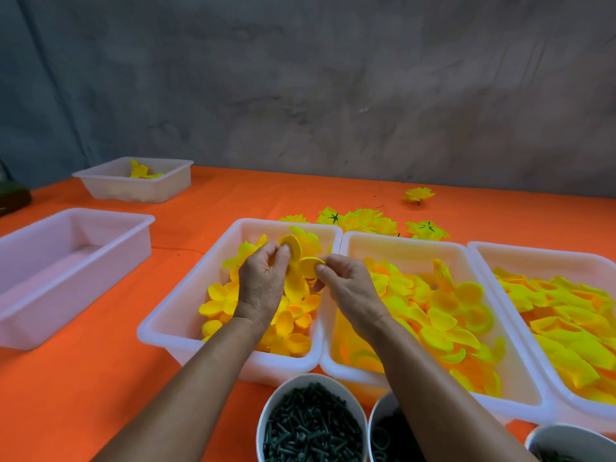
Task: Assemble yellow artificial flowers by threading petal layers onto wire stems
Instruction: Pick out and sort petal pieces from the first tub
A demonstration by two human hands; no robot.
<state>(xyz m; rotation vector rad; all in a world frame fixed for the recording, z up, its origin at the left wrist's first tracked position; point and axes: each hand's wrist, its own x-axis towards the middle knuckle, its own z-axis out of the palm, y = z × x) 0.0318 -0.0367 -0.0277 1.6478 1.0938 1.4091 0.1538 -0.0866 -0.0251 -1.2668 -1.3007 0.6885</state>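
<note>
A small craft-assembly workshop. A bench [100, 378] draped in orange cloth stands against a bare grey plaster wall [333, 78]. White plastic sorting trays [230, 248] hold yellow fabric petals [443, 325]; at 6 o'clock, round tubs [266, 415] hold dark green plastic stem parts [313, 425]; at 12 o'clock lie finished flowers [363, 220].
</note>
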